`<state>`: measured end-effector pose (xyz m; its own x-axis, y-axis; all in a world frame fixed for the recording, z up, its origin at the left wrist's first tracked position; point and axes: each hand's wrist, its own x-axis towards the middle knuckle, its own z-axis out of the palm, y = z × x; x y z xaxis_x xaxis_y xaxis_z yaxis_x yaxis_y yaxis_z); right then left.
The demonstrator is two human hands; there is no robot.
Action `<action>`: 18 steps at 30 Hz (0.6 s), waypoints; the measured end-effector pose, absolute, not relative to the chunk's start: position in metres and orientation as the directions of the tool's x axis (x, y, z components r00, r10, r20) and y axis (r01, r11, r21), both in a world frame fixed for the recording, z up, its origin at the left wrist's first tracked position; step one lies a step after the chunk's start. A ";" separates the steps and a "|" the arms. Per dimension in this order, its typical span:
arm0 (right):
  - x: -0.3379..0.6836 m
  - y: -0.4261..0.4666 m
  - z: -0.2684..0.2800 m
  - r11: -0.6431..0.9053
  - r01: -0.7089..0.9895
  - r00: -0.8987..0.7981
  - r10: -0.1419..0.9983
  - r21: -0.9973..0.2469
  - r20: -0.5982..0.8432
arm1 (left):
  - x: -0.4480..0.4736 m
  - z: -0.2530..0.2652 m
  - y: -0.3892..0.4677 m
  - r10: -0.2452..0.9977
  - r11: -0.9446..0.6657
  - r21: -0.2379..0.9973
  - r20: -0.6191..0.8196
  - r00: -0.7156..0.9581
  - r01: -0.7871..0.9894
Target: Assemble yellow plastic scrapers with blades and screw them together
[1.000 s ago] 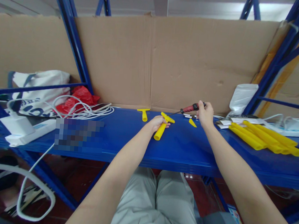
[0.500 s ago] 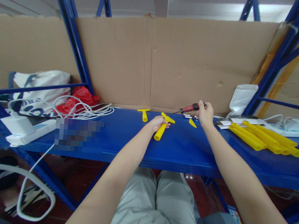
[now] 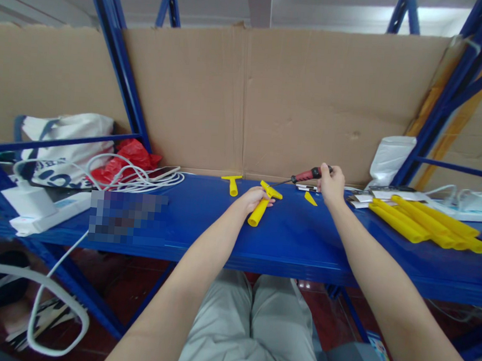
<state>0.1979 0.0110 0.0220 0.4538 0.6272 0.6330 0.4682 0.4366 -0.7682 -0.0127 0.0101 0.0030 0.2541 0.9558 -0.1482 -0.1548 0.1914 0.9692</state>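
Note:
My left hand [image 3: 255, 199] is closed around a yellow T-shaped scraper handle [image 3: 258, 212], its hollow round end tilted toward me. In my right hand [image 3: 331, 183] is a screwdriver [image 3: 306, 175] with a red and black grip. Its thin shaft points left and its tip meets the head of the T-shaped handle; the exact contact is too small to make out. A small yellow triangular piece [image 3: 310, 199] lies on the blue table [image 3: 294, 240] between my hands. Farther back stands another yellow T-shaped piece [image 3: 233, 185].
Several yellow tubes [image 3: 429, 223] lie at the right beside white packets and a power strip [image 3: 464, 209]. White cables [image 3: 157, 179], a red plastic bag [image 3: 132, 161] and a white cloth bag [image 3: 72, 150] occupy the left. A cardboard sheet [image 3: 314, 103] closes the back between blue posts.

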 end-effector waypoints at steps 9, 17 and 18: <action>0.201 0.019 0.020 0.558 0.346 0.445 0.610 -0.754 0.656 | -0.015 -0.002 0.017 0.951 0.198 0.968 -0.152 0.271 -0.152; 0.200 0.017 0.021 0.559 0.314 0.462 0.616 -0.768 0.638 | -0.014 0.001 0.013 0.953 0.196 0.969 -0.153 0.261 -0.149; 0.200 0.017 0.021 0.560 0.310 0.461 0.619 -0.769 0.636 | -0.013 0.001 0.012 0.955 0.195 0.969 -0.153 0.254 -0.150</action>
